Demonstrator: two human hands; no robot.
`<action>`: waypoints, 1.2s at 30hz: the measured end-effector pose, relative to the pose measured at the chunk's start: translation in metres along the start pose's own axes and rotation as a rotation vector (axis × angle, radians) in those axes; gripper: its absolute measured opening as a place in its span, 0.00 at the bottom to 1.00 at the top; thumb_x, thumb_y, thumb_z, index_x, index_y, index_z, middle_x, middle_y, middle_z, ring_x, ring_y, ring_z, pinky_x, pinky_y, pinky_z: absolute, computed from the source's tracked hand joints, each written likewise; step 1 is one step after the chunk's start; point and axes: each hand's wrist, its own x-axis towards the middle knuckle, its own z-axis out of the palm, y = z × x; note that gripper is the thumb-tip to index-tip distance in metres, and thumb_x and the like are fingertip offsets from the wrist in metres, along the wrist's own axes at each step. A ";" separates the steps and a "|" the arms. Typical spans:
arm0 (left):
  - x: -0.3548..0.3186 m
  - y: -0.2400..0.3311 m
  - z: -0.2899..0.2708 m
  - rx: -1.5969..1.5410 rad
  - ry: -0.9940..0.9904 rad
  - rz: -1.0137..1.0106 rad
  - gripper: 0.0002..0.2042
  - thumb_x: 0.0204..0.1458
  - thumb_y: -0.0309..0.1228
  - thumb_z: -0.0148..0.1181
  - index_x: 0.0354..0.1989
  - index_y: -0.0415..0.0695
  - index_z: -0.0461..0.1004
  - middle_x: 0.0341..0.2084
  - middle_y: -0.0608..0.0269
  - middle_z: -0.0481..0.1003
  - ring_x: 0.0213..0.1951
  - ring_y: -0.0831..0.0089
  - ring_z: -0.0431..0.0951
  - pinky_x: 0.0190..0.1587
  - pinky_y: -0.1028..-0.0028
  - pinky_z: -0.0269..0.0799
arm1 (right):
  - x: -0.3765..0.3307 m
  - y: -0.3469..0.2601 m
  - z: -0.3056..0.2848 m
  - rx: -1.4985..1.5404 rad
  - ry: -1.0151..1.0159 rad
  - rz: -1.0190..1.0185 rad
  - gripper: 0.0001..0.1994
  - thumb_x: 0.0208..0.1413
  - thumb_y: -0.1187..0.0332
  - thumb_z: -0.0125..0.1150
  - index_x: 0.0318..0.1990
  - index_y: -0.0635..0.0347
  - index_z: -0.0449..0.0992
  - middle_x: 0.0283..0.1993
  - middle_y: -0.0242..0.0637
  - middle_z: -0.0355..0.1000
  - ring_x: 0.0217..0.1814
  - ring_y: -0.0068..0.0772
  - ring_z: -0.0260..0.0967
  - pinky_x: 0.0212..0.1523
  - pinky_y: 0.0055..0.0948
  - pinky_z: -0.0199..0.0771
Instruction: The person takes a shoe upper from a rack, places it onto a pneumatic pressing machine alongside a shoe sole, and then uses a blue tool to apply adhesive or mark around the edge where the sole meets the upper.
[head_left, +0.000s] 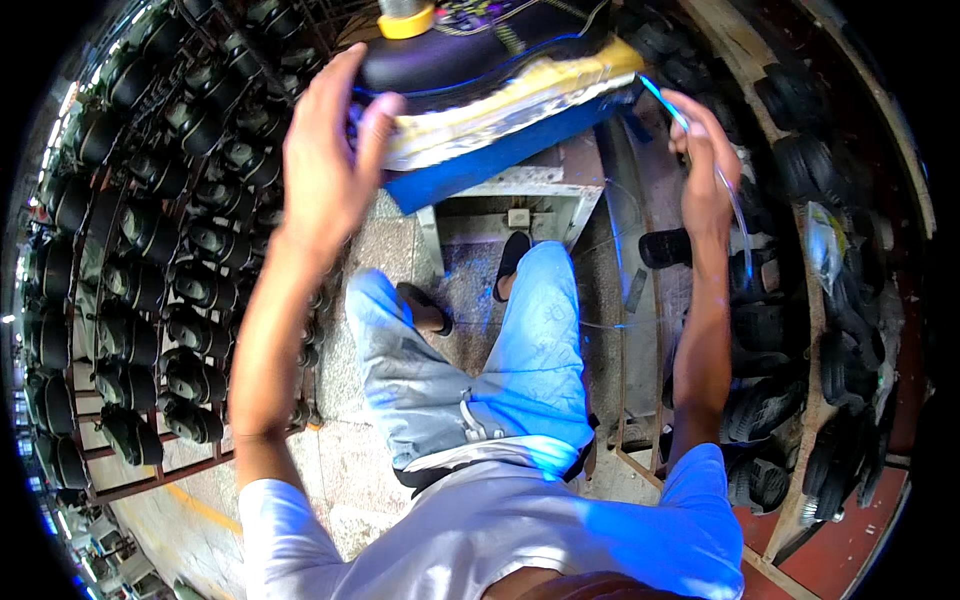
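A black shoe (480, 55) with purple and yellow details stands at the top middle, its toe pointing left. Beneath it runs a yellow and white band (520, 105), above a blue board (480, 165). My left hand (325, 155) wraps round the toe end, thumb on the near side and fingers on the far side. At the heel end, my right hand (705, 150) pinches a thin, slightly curved rod (667, 103) that shines blue. The rod's tip is close to the heel end of the band, and its tail hangs below the hand. I cannot tell whether the tip touches.
A metal post with a yellow collar (407, 22) comes down onto the shoe's toe. The blue board rests on a metal stand (565, 190). Racks of black shoes (150, 230) fill the left side. Shelves with black soles and shoes (760, 400) line the right.
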 end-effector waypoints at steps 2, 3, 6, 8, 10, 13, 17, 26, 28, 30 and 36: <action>-0.031 0.018 0.011 -0.001 0.169 0.275 0.20 0.58 0.26 0.61 0.59 0.35 0.74 0.51 0.46 0.78 0.52 0.57 0.80 0.53 0.67 0.76 | -0.023 -0.033 0.000 0.118 -0.081 -0.008 0.19 0.69 0.66 0.45 0.56 0.64 0.80 0.36 0.31 0.72 0.36 0.21 0.65 0.39 0.22 0.67; -0.047 0.022 0.019 0.002 0.210 0.433 0.18 0.56 0.24 0.60 0.56 0.34 0.76 0.50 0.46 0.78 0.50 0.56 0.80 0.52 0.65 0.78 | -0.031 -0.051 0.003 0.194 -0.115 -0.010 0.18 0.68 0.68 0.46 0.55 0.65 0.80 0.36 0.31 0.72 0.35 0.20 0.66 0.36 0.21 0.67; -0.060 0.051 0.037 -0.070 0.106 0.603 0.16 0.50 0.23 0.61 0.48 0.32 0.79 0.42 0.49 0.79 0.43 0.56 0.82 0.47 0.64 0.81 | -0.037 -0.091 0.009 0.183 -0.199 -0.139 0.16 0.64 0.71 0.50 0.51 0.68 0.82 0.32 0.33 0.72 0.30 0.20 0.67 0.30 0.22 0.66; -0.056 0.077 0.050 -0.052 0.169 0.675 0.14 0.48 0.23 0.62 0.44 0.34 0.81 0.38 0.52 0.80 0.41 0.58 0.82 0.47 0.66 0.81 | -0.029 -0.102 0.002 0.106 -0.264 -0.312 0.14 0.62 0.72 0.52 0.48 0.68 0.82 0.29 0.35 0.71 0.28 0.22 0.67 0.28 0.24 0.66; -0.055 0.103 0.059 -0.039 0.128 0.631 0.12 0.45 0.25 0.64 0.40 0.37 0.81 0.40 0.54 0.80 0.44 0.60 0.81 0.49 0.67 0.81 | -0.027 -0.109 0.000 0.010 -0.271 -0.398 0.12 0.58 0.73 0.54 0.42 0.69 0.83 0.25 0.38 0.71 0.23 0.26 0.67 0.26 0.25 0.66; -0.055 0.125 0.076 -0.038 0.130 0.565 0.12 0.44 0.29 0.63 0.37 0.39 0.79 0.43 0.55 0.79 0.48 0.61 0.79 0.56 0.65 0.78 | -0.022 -0.100 0.007 0.011 -0.233 -0.499 0.15 0.58 0.71 0.52 0.42 0.72 0.84 0.24 0.35 0.69 0.23 0.22 0.63 0.25 0.22 0.58; -0.054 0.133 0.078 -0.054 0.092 0.532 0.12 0.43 0.29 0.63 0.37 0.39 0.79 0.43 0.55 0.78 0.49 0.61 0.79 0.55 0.65 0.78 | -0.015 -0.092 0.014 -0.029 -0.221 -0.633 0.14 0.56 0.73 0.52 0.39 0.69 0.85 0.23 0.38 0.71 0.22 0.23 0.66 0.24 0.24 0.63; -0.057 0.094 0.051 -0.054 0.165 0.463 0.15 0.44 0.29 0.71 0.42 0.39 0.81 0.40 0.57 0.79 0.42 0.62 0.81 0.45 0.68 0.81 | -0.011 -0.090 0.038 0.012 -0.225 -0.590 0.14 0.56 0.73 0.51 0.39 0.69 0.85 0.22 0.37 0.71 0.21 0.23 0.67 0.23 0.23 0.64; -0.062 0.080 0.038 -0.049 0.179 0.357 0.15 0.43 0.32 0.73 0.40 0.41 0.81 0.38 0.58 0.78 0.41 0.59 0.80 0.43 0.65 0.81 | -0.005 -0.091 0.054 0.096 -0.259 -0.613 0.15 0.56 0.74 0.51 0.41 0.69 0.85 0.21 0.35 0.70 0.21 0.22 0.66 0.23 0.22 0.63; -0.070 0.058 0.031 -0.026 0.242 0.252 0.16 0.43 0.35 0.75 0.38 0.42 0.81 0.36 0.59 0.77 0.42 0.55 0.79 0.42 0.62 0.79 | -0.005 -0.088 0.071 0.076 -0.252 -0.560 0.15 0.54 0.77 0.51 0.40 0.68 0.85 0.23 0.36 0.72 0.22 0.24 0.68 0.25 0.23 0.66; -0.073 0.014 0.034 0.157 0.522 -0.024 0.23 0.43 0.43 0.76 0.39 0.42 0.74 0.42 0.54 0.78 0.46 0.54 0.78 0.56 0.56 0.71 | 0.007 -0.063 0.117 0.023 -0.171 -0.504 0.17 0.52 0.79 0.50 0.42 0.67 0.86 0.25 0.38 0.75 0.26 0.26 0.73 0.31 0.25 0.74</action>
